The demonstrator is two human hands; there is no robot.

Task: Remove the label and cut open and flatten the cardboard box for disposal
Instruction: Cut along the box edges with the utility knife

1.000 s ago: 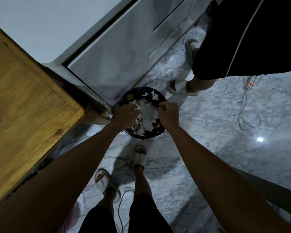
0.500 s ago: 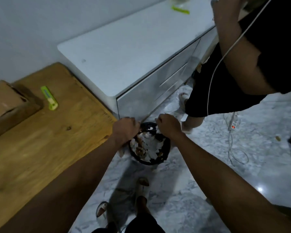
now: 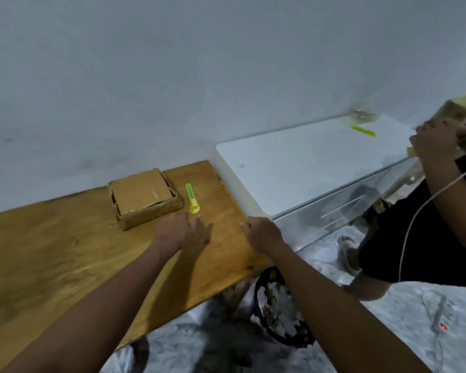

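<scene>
A small brown cardboard box (image 3: 145,200) lies on the wooden table (image 3: 51,254) near the wall. A green and yellow utility knife (image 3: 192,198) rests just right of the box. My left hand (image 3: 176,231) hovers over the table a little below the knife, empty, fingers loosely spread toward it. My right hand (image 3: 262,234) is over the table's right edge, fingers curled, with nothing seen in it.
A black waste bin (image 3: 277,313) with white paper scraps stands on the marble floor under my right arm. A white drawer cabinet (image 3: 301,168) adjoins the table, with a green item (image 3: 362,131) on top. Another person (image 3: 428,211) at the right holds a second box (image 3: 460,122).
Both my hands rose from the waste bin up to the table. The view lifted, and the box and knife came into view in front of my left hand.
</scene>
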